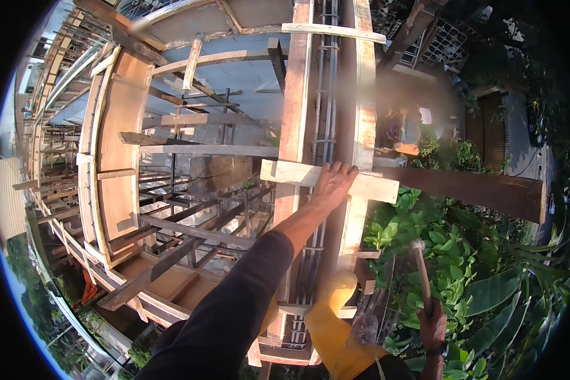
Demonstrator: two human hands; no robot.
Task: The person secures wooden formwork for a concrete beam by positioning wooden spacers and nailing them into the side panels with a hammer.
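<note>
My left hand [335,183] lies across a short pale wooden strip [377,187], its fingers bent over the far edge. This strip spans the two side boards of a long beam form; the right side board [365,95] is pale along its top. Inside the trough run tied steel bars [326,114]. At the lower right, over the greenery, my right hand [432,326] grips a hammer [422,272] by its wooden handle, head pointing up and away from the strip. My yellow boot [335,297] is at the form's near end.
Another cross strip [333,31] ties the form farther off. To the left, timber props and beams [202,151] stand over a drop, beside another plywood form [121,139]. A dark plank [475,187] juts right above leafy plants [446,272]. A blurred smear covers part of the upper right.
</note>
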